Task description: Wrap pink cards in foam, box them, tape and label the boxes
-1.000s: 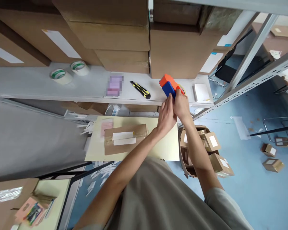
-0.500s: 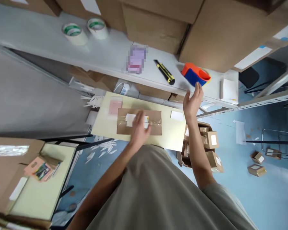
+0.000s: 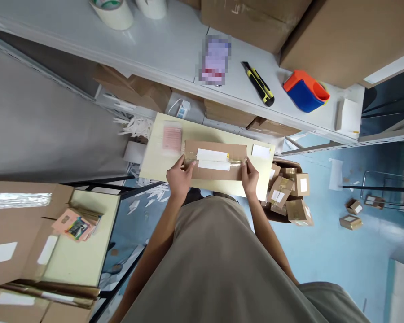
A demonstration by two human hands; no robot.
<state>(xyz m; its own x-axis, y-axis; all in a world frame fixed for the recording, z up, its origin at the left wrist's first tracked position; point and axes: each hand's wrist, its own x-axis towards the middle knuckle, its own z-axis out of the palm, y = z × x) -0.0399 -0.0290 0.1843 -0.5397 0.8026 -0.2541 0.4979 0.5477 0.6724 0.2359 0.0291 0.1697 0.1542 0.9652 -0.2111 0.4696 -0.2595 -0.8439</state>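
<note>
A flat brown cardboard box (image 3: 218, 175) lies over the pale yellow tabletop (image 3: 151, 159), with clear tape along its middle and a white label (image 3: 212, 155) across the tape. My left hand (image 3: 180, 178) pinches its left end, and my right hand (image 3: 250, 177) pinches the right end, fingertips at the tape line. On the table's left is a pink printed sheet (image 3: 172, 138); a small white paper (image 3: 261, 151) lies right of the box.
The grey shelf above holds tape rolls (image 3: 116, 13), a yellow-black box cutter (image 3: 258, 84), an orange-blue tape dispenser (image 3: 306, 92) and a white paper stack (image 3: 348, 117). Right of the table, a large carton (image 3: 278, 217) is filled with small boxes. Paper scraps (image 3: 134, 128) lie at left.
My right hand has come down from beside the tape dispenser to the box's right end. My left hand has moved from the label to its left end. The view has shifted.
</note>
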